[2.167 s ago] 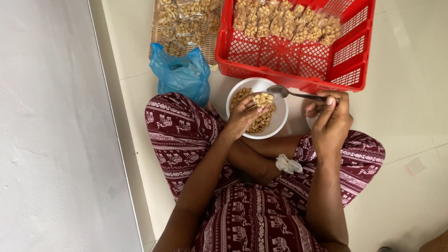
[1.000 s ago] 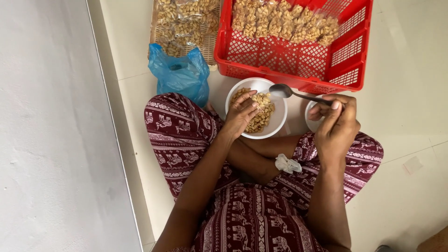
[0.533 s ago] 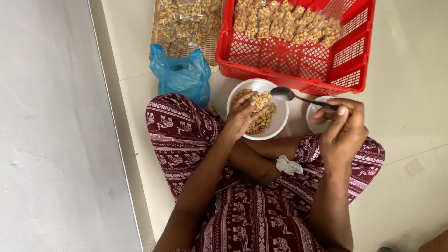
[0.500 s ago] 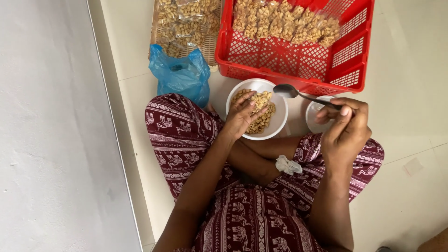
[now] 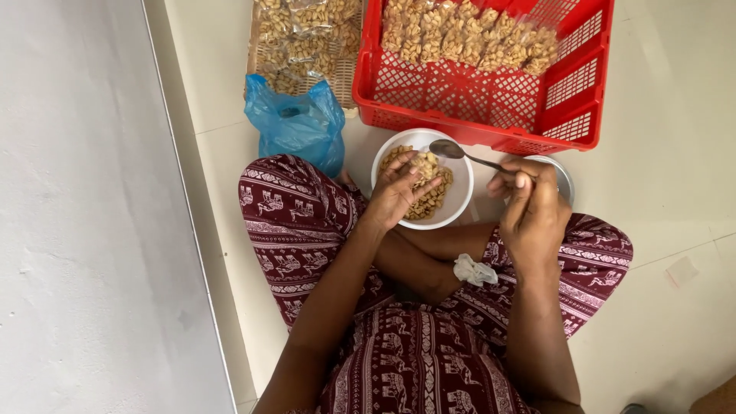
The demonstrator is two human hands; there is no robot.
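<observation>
While the white bowl [image 5: 458, 201] of pale brown snack pieces [image 5: 429, 198] sits on the floor tiles [image 5: 675, 153] just in front of our crossed legs, we have our left hand [image 5: 395, 192] over its near-left rim, fingers curled narrowly around a small clump of the pieces [image 5: 423, 162], with the thumb pointing across the bowl. Our right hand [image 5: 533, 207] is closed on the handle of a metal spoon [image 5: 460, 152]; the handle runs out from the fingers toward the left and the spoon's head hangs just above the bowl's far rim, whether there is anything in it we cannot tell. Behind the right hand there is a small round metal dish [image 5: 563, 178], mostly hidden, contents not visible. Just beyond the bowl stands a red plastic crate [image 5: 475, 96] with lattice walls, its near wall almost touching the bowl rim, and inside at the far end lies a row of clear packets filled with the same snack [image 5: 468, 34]. Left of the crate is a flat woven tray [image 5: 345, 77] with more filled packets [image 5: 295, 34], and a crumpled blue plastic bag [image 5: 295, 126] lies in front of it, touching our left knee. Our trousers [image 5: 299, 222] are maroon with a white pattern, a white scrunchie [image 5: 474, 270] is on the left forearm, and a pale wall [image 5: 77, 230] runs along our left side
</observation>
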